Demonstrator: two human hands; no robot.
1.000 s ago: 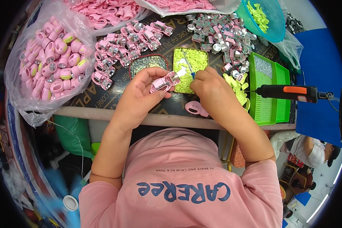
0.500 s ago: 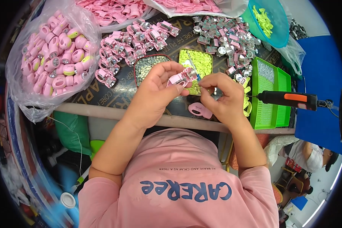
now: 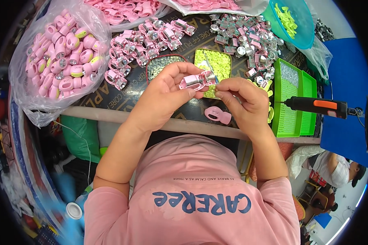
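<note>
My left hand (image 3: 161,96) grips a half-assembled pink flashlight (image 3: 194,81), its open shell showing a silvery inside and a shiny reflector at the right end. The thumb and finger of my right hand (image 3: 246,102) are pinched together beside that reflector. Whatever they hold is too small or hidden to make out. Behind them stands a box of yellow-green small parts (image 3: 223,65), with a thin metal tool (image 3: 209,63) lying across it, its blue end close to my right fingertips. A loose pink shell half (image 3: 218,115) lies on the table below my hands.
A plastic bag of pink flashlights (image 3: 61,57) stands at left. Open flashlight bodies (image 3: 145,43) and reflector assemblies (image 3: 249,45) lie behind, around a tray of small metallic parts (image 3: 153,67). At right are a green tray (image 3: 286,118), a black-orange electric screwdriver (image 3: 319,107) and a teal bowl (image 3: 304,32).
The flashlight has turned in my left hand and lies more level, its reflector nearer my right fingertips. My right hand has shifted slightly right; its fingers stay pinched.
</note>
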